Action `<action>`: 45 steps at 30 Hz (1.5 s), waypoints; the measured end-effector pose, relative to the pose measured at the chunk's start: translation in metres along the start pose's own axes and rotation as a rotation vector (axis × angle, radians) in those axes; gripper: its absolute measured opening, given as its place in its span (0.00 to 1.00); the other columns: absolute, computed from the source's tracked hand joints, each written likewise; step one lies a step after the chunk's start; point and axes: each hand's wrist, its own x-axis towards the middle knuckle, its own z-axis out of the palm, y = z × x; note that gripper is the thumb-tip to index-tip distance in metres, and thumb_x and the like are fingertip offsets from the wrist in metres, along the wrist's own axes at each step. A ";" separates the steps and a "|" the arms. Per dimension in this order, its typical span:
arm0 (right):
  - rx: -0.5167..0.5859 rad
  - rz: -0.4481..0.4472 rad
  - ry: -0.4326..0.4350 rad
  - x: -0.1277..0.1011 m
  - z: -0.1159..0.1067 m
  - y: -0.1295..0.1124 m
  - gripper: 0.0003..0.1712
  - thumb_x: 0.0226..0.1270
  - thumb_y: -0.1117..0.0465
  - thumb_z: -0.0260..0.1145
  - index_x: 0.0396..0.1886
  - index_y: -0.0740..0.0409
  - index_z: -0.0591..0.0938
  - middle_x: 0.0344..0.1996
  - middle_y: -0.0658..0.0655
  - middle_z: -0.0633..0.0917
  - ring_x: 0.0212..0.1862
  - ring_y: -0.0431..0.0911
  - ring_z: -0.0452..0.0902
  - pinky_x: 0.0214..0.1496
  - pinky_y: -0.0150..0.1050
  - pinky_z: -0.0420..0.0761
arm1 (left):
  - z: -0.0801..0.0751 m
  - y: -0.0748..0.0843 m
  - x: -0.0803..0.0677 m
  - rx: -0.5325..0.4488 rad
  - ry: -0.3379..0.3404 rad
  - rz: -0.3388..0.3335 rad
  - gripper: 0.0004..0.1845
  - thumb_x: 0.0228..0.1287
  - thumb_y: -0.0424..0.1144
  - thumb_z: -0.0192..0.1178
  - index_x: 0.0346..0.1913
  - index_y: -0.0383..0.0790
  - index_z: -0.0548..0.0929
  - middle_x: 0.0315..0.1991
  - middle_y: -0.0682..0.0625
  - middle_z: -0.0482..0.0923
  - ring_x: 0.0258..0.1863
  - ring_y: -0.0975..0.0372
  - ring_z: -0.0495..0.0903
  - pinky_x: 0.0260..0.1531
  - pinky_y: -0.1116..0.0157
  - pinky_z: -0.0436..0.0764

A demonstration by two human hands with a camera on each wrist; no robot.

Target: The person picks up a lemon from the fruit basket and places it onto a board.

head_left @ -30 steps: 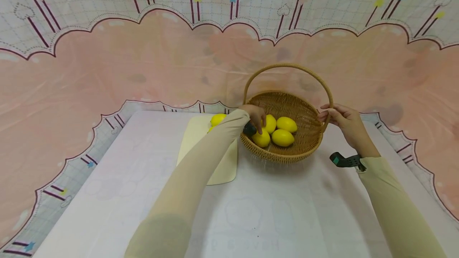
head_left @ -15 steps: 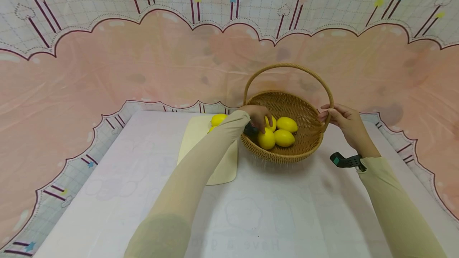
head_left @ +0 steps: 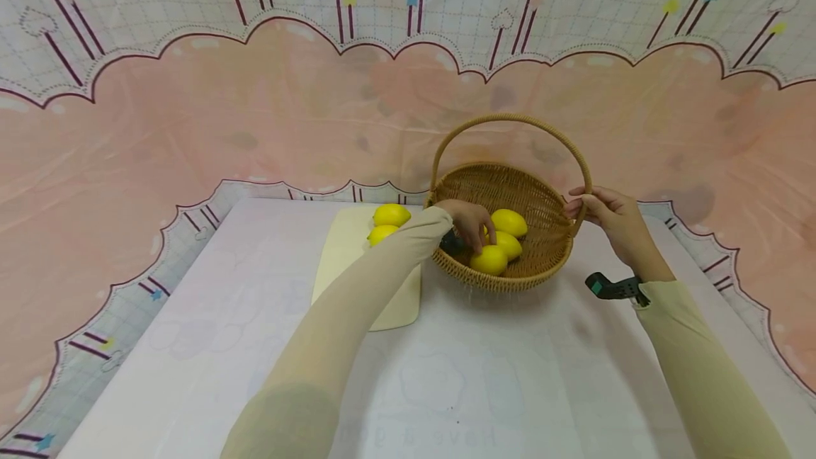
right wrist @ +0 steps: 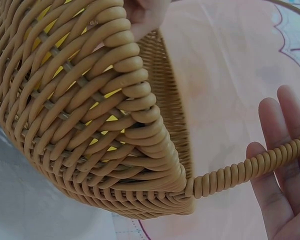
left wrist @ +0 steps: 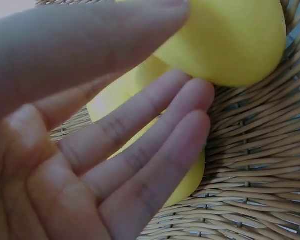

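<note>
**Lemons between basket and board**

Left hand [head_left: 470, 222] inside the wicker basket [head_left: 547, 261], fingers straight, touching the front lemon [head_left: 489, 260]; two more lie behind it. Right hand [head_left: 608, 212] steadies the basket's handle, fingers extended. Two lemons [head_left: 391, 215] already rest on the cutting board [head_left: 357, 271] left of the basket; three apparently remain.

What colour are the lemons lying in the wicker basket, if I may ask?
Bright yellow lemons; the head view shows them best.

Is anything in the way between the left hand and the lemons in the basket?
Nothing visible. The left hand is already inside the basket, its straight fingers lying against a lemon. The handle arches well above it, and the right hand rests on the handle's far side.
</note>
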 end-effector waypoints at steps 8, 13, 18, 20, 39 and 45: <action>0.003 -0.002 0.001 0.000 0.000 0.000 0.14 0.70 0.56 0.55 0.47 0.57 0.80 0.31 0.44 0.86 0.37 0.36 0.83 0.44 0.24 0.81 | 0.002 -0.001 0.006 0.074 -0.021 0.047 0.24 0.62 0.34 0.61 0.62 0.45 0.74 0.60 0.43 0.75 0.58 0.59 0.75 0.51 0.68 0.79; 0.001 -0.006 -0.001 0.000 0.001 0.000 0.14 0.70 0.56 0.55 0.47 0.58 0.80 0.31 0.44 0.86 0.37 0.36 0.83 0.44 0.24 0.81 | 0.003 -0.003 0.010 0.071 -0.041 0.067 0.26 0.61 0.31 0.61 0.63 0.43 0.74 0.59 0.42 0.75 0.57 0.58 0.75 0.50 0.69 0.79; -0.008 -0.008 0.002 0.000 0.001 0.000 0.13 0.70 0.56 0.55 0.47 0.56 0.80 0.31 0.44 0.86 0.37 0.35 0.83 0.44 0.24 0.81 | 0.004 -0.004 0.012 0.084 -0.075 0.043 0.28 0.62 0.31 0.60 0.66 0.42 0.70 0.61 0.42 0.73 0.60 0.57 0.73 0.53 0.69 0.78; -0.011 -0.006 0.004 0.001 0.001 0.000 0.13 0.70 0.56 0.55 0.47 0.56 0.80 0.31 0.44 0.86 0.37 0.35 0.83 0.44 0.24 0.81 | 0.005 -0.005 0.013 0.095 -0.078 0.041 0.28 0.63 0.32 0.60 0.66 0.42 0.69 0.62 0.42 0.73 0.60 0.57 0.73 0.54 0.69 0.78; -0.052 0.002 0.011 0.002 0.000 0.001 0.15 0.70 0.55 0.55 0.48 0.57 0.80 0.31 0.44 0.86 0.37 0.35 0.83 0.44 0.23 0.81 | 0.006 -0.003 0.021 0.295 -0.157 0.089 0.31 0.64 0.44 0.59 0.69 0.45 0.64 0.67 0.45 0.67 0.66 0.57 0.67 0.64 0.64 0.69; -0.065 0.008 0.012 0.002 0.000 0.001 0.15 0.70 0.55 0.54 0.48 0.58 0.80 0.31 0.43 0.86 0.37 0.35 0.83 0.44 0.23 0.81 | 0.008 -0.003 0.021 0.318 -0.166 0.099 0.27 0.64 0.45 0.60 0.64 0.42 0.71 0.62 0.45 0.72 0.60 0.57 0.72 0.57 0.66 0.74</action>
